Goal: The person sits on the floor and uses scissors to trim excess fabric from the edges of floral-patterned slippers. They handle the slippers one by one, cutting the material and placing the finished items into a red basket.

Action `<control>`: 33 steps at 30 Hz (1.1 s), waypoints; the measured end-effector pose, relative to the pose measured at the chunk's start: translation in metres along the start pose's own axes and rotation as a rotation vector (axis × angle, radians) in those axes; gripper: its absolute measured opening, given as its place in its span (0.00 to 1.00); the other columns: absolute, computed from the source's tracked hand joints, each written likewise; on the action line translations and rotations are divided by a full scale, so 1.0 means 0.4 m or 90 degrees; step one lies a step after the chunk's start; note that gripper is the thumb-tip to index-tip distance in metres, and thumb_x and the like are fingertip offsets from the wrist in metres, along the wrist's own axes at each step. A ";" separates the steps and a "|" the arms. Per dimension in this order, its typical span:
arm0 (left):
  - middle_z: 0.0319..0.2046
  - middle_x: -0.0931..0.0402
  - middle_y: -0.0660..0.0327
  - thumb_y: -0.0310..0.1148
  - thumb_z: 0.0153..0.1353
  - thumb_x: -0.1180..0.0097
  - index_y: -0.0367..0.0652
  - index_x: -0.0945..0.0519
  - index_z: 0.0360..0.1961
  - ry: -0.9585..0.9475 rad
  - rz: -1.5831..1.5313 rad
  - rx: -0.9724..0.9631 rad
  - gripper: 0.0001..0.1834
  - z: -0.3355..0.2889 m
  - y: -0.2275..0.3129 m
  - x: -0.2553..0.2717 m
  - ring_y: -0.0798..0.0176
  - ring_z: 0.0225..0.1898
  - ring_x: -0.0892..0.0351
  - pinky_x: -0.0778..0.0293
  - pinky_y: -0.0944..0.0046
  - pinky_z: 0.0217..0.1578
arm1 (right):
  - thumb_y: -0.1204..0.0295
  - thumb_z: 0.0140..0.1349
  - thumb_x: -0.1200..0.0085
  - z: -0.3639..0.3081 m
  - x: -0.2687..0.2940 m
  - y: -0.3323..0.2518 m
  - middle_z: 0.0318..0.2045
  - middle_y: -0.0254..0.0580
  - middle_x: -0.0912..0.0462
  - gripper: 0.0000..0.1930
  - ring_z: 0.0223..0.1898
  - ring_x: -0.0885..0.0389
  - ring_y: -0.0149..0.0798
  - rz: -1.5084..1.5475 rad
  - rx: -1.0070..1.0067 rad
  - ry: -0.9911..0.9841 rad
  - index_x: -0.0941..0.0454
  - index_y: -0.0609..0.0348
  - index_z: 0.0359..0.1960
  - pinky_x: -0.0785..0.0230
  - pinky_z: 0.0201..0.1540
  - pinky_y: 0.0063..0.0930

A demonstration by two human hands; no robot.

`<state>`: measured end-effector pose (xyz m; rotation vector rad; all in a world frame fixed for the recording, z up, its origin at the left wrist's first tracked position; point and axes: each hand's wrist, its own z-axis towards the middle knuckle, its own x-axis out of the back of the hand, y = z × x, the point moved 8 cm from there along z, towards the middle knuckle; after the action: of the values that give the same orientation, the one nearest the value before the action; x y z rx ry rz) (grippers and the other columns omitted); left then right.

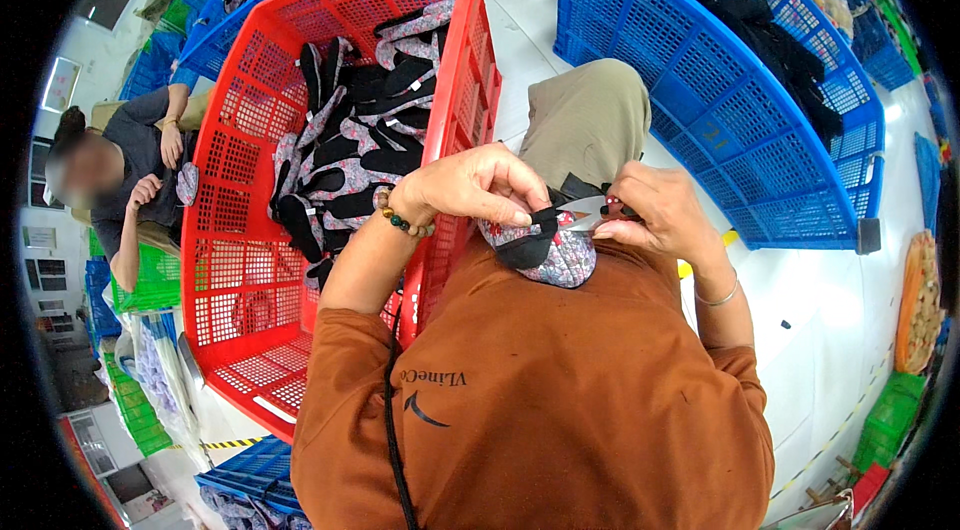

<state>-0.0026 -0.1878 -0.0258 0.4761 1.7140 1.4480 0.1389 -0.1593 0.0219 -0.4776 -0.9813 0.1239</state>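
Observation:
My left hand [475, 185] pinches the black edge of a floral slipper [562, 262], a soft piece of grey-pink patterned cloth with black fabric. It lies against my orange shirt, above my lap. In my right hand [655, 208] is a pair of small scissors [582, 214] with dark handles. Its silvery blades point left and reach the slipper's edge, close to my left fingertips. Part of the blades is hidden by the cloth and fingers, so I cannot tell whether they touch a thread.
A red crate [320, 10] full of similar floral and black pieces stands at my left. To the front right is a large blue crate [700, 100] with black cloth [770, 55] inside. Further left sits a co-worker [140, 145] holding a similar floral piece.

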 end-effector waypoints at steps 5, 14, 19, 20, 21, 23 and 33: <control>0.38 0.22 0.54 0.25 0.54 0.40 0.29 0.21 0.36 0.037 0.095 0.008 0.10 0.005 0.012 0.009 0.64 0.39 0.24 0.28 0.67 0.41 | 0.53 0.50 0.40 0.006 0.016 -0.010 0.21 0.36 0.32 0.18 0.19 0.28 0.39 -0.071 0.002 0.000 0.27 0.54 0.23 0.37 0.20 0.30; 0.37 0.21 0.53 0.25 0.55 0.40 0.30 0.20 0.35 0.064 0.142 0.030 0.09 0.008 0.024 0.021 0.64 0.39 0.23 0.28 0.66 0.42 | 0.54 0.49 0.39 0.033 0.001 -0.043 0.21 0.37 0.33 0.18 0.19 0.28 0.38 -0.085 0.022 0.029 0.28 0.55 0.23 0.37 0.19 0.30; 0.37 0.21 0.54 0.26 0.55 0.40 0.30 0.20 0.36 0.061 0.131 0.032 0.10 0.005 0.022 0.016 0.64 0.39 0.23 0.28 0.66 0.42 | 0.54 0.49 0.40 0.019 0.008 -0.043 0.20 0.37 0.34 0.18 0.18 0.28 0.37 -0.136 0.019 0.034 0.29 0.55 0.22 0.37 0.18 0.30; 0.37 0.21 0.54 0.26 0.55 0.40 0.30 0.20 0.36 0.058 0.122 0.031 0.10 0.006 0.020 0.013 0.63 0.39 0.23 0.28 0.66 0.42 | 0.54 0.49 0.40 0.019 0.009 -0.048 0.20 0.37 0.34 0.18 0.18 0.28 0.37 -0.143 0.027 0.039 0.30 0.55 0.22 0.37 0.18 0.29; 0.36 0.21 0.54 0.26 0.55 0.40 0.30 0.20 0.36 0.053 0.114 0.031 0.10 0.010 0.018 0.013 0.63 0.39 0.23 0.29 0.66 0.42 | 0.54 0.49 0.39 0.021 0.009 -0.053 0.20 0.37 0.34 0.18 0.18 0.28 0.37 -0.152 0.034 0.046 0.30 0.55 0.22 0.37 0.18 0.29; 0.32 0.21 0.60 0.27 0.57 0.41 0.30 0.20 0.37 0.042 0.172 -0.014 0.10 0.019 0.027 0.011 0.70 0.34 0.24 0.28 0.70 0.36 | 0.54 0.48 0.39 0.024 0.011 -0.061 0.20 0.36 0.35 0.18 0.18 0.28 0.36 -0.172 0.048 0.052 0.30 0.55 0.21 0.37 0.18 0.29; 0.29 0.20 0.63 0.27 0.57 0.42 0.31 0.20 0.37 0.033 0.223 -0.017 0.10 0.030 0.028 0.013 0.75 0.31 0.25 0.29 0.73 0.33 | 0.56 0.46 0.38 0.033 0.027 -0.106 0.18 0.34 0.36 0.18 0.17 0.31 0.32 -0.289 0.105 0.044 0.30 0.57 0.22 0.41 0.16 0.25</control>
<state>0.0011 -0.1736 -0.0170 0.7585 1.7082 1.7395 0.1295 -0.1893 0.0550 -0.1002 -0.9803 -0.2184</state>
